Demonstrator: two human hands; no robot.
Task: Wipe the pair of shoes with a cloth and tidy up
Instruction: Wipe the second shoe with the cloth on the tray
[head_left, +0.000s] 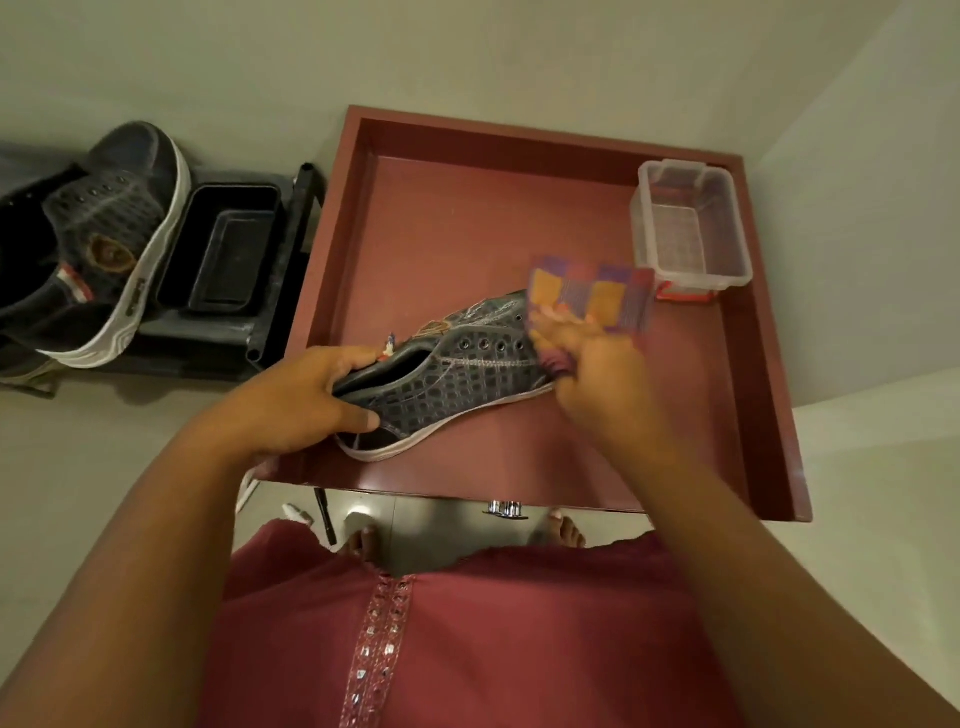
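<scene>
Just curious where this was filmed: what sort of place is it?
Probably a home, perhaps an entryway corner: plain walls, a red raised-edge tabletop holding a clear plastic box, and a black shoe rack carrying the second shoe.

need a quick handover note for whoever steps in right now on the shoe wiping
Left hand grips the heel end of the grey shoe, which lies on its side on the red tray table.
Right hand grips the checked cloth at the shoe's toe; blurred, mid-wipe.
Second shoe sits on the black rack to the left.
Clear plastic box stands at the tray's far right.
Done: cannot tell how much.
Left: finish this shoe, check the other, tidy up.
</scene>
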